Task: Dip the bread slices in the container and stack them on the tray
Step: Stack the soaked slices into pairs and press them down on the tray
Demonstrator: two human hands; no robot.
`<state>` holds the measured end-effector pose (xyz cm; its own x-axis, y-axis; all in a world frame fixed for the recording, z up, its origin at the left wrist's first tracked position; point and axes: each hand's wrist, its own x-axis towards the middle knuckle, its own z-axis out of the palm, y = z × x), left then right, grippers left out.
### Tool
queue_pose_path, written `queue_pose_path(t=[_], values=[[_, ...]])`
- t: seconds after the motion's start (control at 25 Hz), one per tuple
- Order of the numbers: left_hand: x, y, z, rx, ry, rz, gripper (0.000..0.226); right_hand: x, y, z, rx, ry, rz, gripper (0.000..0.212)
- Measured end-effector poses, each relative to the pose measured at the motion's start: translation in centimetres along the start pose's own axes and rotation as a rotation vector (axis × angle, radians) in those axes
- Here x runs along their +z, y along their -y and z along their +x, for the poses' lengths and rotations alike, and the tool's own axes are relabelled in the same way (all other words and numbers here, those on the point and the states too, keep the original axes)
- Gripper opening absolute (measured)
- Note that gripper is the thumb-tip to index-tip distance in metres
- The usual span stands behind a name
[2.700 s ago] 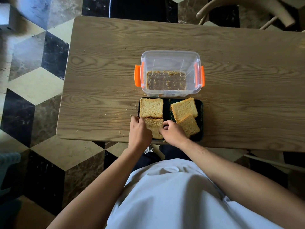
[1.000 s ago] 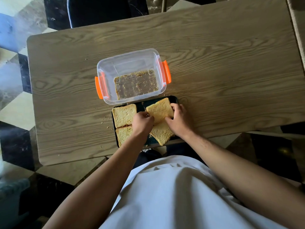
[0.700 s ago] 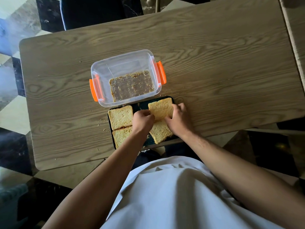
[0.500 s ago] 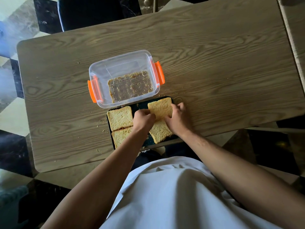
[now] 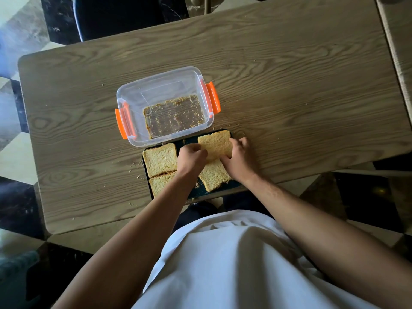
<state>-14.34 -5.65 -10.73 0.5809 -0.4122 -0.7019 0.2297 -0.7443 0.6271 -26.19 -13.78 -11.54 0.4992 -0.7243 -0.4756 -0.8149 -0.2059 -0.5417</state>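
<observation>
Little has moved since half a second ago. Container (image 5: 166, 105) sits behind tray (image 5: 196, 140). Left hand (image 5: 191, 158) pinches the far-right bread slice (image 5: 215, 143) at its left edge; right hand (image 5: 239, 161) grips its right edge.

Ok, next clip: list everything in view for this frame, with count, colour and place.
table: one, grey-brown wood grain, fills most of the view.
container: one, clear plastic with orange side clips, mid-table just beyond the tray; brown crumbly residue on its floor.
tray: one, dark, at the table's near edge.
bread slices: four, golden-yellow, on the tray; two on its left side, two on its right, the far right one gripped.
crumbs: scattered, pale, on the table left of the tray.
chair: one, dark, beyond the table.
floor: black, cream and grey tiles.
hands: left hand and right hand, both pinching the far right slice.
</observation>
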Motion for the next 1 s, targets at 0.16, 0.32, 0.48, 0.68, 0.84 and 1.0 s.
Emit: queue_pose_path(t=[0.16, 0.32, 0.48, 0.68, 0.84, 1.0], values=[[-0.9, 1.8, -1.2, 0.029, -0.052, 0.102, 0.016, -0.6, -1.1, -0.9, -0.003, -0.034, 0.046, 0.039], [-1.2, 4.5, -2.7, -0.052, -0.028, 0.086, 0.007, -0.3, -2.1, -2.3, 0.01, 0.034, 0.01, 0.035], [-0.2, 5.3, -3.4, -0.086, -0.039, 0.009, 0.013, 0.6, -2.1, -2.9, 0.064, 0.107, 0.041, 0.042], [0.1, 5.3, -3.1, -0.084, -0.027, 0.017, 0.015, 0.3, -2.8, -3.4, 0.147, 0.124, 0.048, 0.043], [0.5, 4.8, -2.8, -0.09, 0.029, 0.06, 0.025, 0.3, -3.0, -3.7, 0.192, 0.141, 0.025, 0.048], [0.6, 4.0, -2.5, -0.068, 0.068, 0.088, 0.014, -0.1, -2.2, -4.0, 0.153, 0.124, -0.06, 0.056]])
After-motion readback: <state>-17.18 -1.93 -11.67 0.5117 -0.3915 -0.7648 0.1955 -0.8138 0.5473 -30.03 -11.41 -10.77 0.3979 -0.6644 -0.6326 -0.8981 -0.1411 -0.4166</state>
